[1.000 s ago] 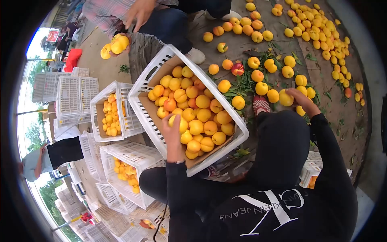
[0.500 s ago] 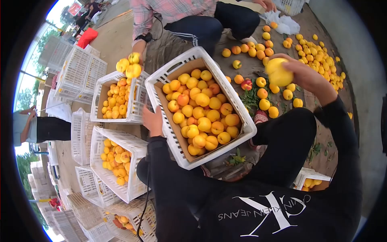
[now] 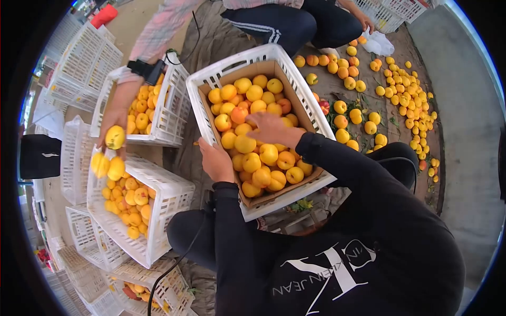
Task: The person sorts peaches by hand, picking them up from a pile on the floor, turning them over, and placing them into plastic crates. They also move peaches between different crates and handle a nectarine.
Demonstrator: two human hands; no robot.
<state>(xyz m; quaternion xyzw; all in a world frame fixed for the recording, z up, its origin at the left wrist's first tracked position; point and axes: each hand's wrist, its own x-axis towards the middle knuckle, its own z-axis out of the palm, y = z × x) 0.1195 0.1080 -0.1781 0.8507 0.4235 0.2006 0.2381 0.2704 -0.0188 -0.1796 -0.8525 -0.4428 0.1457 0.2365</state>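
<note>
White plastic crate (image 3: 307, 87): rectangular, open-topped, slotted walls, long sides running from far left to near right. Brown cardboard liner (image 3: 271, 67) inside, standing against walls, upper edges showing above fruit. Yellow peaches (image 3: 269, 154) within: round, smooth-looking, some blushed orange, piled loosely against one another, covering liner's bottom. Deeper orange peach (image 3: 239, 115) lies left of middle, among yellow ones.

A wrinkled grey-brown ground sheet (image 3: 211, 47) covers part of the pale tan floor (image 3: 142, 21). A smooth grey concrete band (image 3: 469, 105) borders its right side; bright daylight shows at the outer left.
</note>
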